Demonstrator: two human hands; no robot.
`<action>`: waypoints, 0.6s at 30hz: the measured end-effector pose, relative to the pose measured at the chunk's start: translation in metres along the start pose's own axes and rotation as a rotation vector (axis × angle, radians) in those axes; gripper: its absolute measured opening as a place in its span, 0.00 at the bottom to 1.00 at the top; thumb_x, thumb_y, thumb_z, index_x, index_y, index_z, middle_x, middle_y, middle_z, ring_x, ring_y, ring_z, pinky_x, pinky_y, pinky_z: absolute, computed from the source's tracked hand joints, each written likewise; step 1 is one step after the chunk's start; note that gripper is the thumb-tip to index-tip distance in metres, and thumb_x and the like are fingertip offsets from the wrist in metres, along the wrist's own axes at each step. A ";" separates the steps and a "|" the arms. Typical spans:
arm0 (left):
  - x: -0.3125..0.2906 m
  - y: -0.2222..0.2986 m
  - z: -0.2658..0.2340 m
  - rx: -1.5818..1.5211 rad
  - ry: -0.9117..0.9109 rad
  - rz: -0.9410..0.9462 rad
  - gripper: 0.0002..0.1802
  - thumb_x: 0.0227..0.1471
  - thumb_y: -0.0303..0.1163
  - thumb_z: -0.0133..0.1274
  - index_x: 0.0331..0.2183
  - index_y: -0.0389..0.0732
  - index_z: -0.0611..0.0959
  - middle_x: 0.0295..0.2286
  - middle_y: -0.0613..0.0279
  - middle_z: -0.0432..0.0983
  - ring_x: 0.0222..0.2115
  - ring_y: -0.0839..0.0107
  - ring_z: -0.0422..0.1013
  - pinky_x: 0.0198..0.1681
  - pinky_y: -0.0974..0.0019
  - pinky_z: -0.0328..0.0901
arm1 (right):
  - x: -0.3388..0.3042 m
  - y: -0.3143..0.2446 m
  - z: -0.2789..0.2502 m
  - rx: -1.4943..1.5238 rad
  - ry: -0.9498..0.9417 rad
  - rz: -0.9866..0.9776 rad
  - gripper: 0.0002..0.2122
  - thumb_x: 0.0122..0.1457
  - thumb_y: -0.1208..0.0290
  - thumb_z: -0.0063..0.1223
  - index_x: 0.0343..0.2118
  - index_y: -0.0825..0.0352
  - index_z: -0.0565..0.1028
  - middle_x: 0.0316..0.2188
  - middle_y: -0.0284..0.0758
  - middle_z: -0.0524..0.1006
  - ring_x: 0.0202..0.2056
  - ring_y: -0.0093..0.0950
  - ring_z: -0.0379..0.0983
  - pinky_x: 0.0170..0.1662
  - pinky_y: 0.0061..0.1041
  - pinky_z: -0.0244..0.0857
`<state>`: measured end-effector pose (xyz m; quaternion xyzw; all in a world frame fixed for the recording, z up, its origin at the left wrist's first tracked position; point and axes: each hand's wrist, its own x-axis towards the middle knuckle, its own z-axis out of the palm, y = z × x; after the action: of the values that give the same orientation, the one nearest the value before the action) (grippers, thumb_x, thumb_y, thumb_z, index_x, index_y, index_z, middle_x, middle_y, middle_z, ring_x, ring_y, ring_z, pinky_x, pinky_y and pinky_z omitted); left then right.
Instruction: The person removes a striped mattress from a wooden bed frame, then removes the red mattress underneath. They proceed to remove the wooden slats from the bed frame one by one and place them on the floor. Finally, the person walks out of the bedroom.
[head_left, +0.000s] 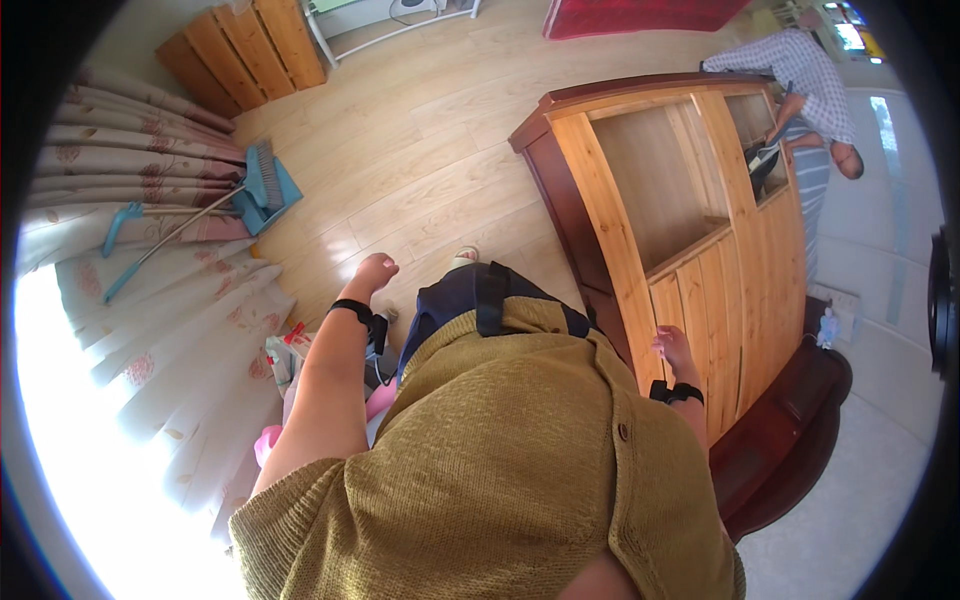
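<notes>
My left hand [377, 271] hangs over the pale wood floor, its fingers curled in and nothing showing in them. The edge of the slatted wooden bed base [700, 350] is nearest to my right hand [675, 346], whose fingers are also curled with nothing visible in them. Whether that hand touches the slats I cannot tell. A black band with a small box sits on each of my wrists. The bed frame [563, 210] is dark reddish wood, with lighter planks across it and open compartments towards its far end.
Another person [800, 80] in a checked shirt leans over the far compartment, hands by a dark item [765, 165]. A blue dustpan [280, 200] and broom [263, 175] lie by the flowered curtain [150, 240]. Wooden slat panels [240, 55] and a red mattress-like slab [640, 15] are farther off.
</notes>
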<state>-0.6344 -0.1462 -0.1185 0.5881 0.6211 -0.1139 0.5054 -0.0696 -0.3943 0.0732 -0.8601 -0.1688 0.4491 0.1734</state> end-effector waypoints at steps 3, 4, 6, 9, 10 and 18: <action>-0.002 -0.015 -0.004 0.038 0.051 -0.007 0.18 0.36 0.43 0.48 0.29 0.42 0.78 0.31 0.53 0.73 0.35 0.57 0.68 0.39 0.61 0.62 | 0.008 -0.005 0.004 0.024 0.017 -0.058 0.12 0.46 0.77 0.44 0.36 0.72 0.68 0.26 0.37 0.70 0.26 0.25 0.69 0.28 0.21 0.65; -0.002 -0.019 -0.005 -0.004 0.058 0.017 0.17 0.35 0.42 0.48 0.29 0.42 0.78 0.30 0.52 0.73 0.33 0.55 0.68 0.38 0.61 0.63 | 0.010 -0.006 0.005 0.056 -0.021 -0.088 0.12 0.46 0.77 0.44 0.36 0.72 0.68 0.26 0.37 0.70 0.26 0.26 0.69 0.28 0.21 0.65; 0.000 -0.023 -0.006 0.040 0.083 0.032 0.17 0.35 0.43 0.48 0.28 0.43 0.78 0.28 0.52 0.73 0.32 0.57 0.69 0.36 0.61 0.63 | 0.015 -0.005 0.006 0.074 -0.002 -0.103 0.12 0.46 0.76 0.45 0.36 0.71 0.68 0.26 0.37 0.70 0.26 0.26 0.69 0.29 0.21 0.65; 0.004 -0.022 -0.006 -0.117 0.027 0.045 0.15 0.35 0.39 0.50 0.27 0.40 0.78 0.19 0.56 0.73 0.20 0.67 0.71 0.27 0.66 0.65 | 0.017 0.000 0.006 -0.004 0.005 -0.132 0.13 0.45 0.75 0.45 0.36 0.71 0.69 0.27 0.38 0.71 0.26 0.26 0.70 0.30 0.22 0.65; 0.006 -0.020 -0.004 -0.151 0.031 0.020 0.14 0.36 0.37 0.50 0.27 0.39 0.78 0.18 0.58 0.73 0.17 0.71 0.70 0.25 0.68 0.65 | 0.017 0.003 0.006 -0.010 0.020 -0.137 0.13 0.45 0.75 0.45 0.36 0.71 0.69 0.27 0.38 0.71 0.25 0.26 0.70 0.30 0.22 0.65; 0.022 0.006 -0.012 -0.072 -0.051 0.067 0.13 0.38 0.33 0.52 0.28 0.36 0.77 0.20 0.59 0.74 0.17 0.71 0.70 0.22 0.68 0.65 | 0.002 0.072 0.027 0.175 0.130 -0.080 0.11 0.44 0.75 0.43 0.33 0.70 0.70 0.21 0.35 0.71 0.23 0.25 0.70 0.28 0.23 0.64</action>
<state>-0.6305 -0.1217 -0.1272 0.5867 0.5917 -0.0896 0.5456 -0.0816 -0.4532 0.0248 -0.8615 -0.1519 0.3982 0.2761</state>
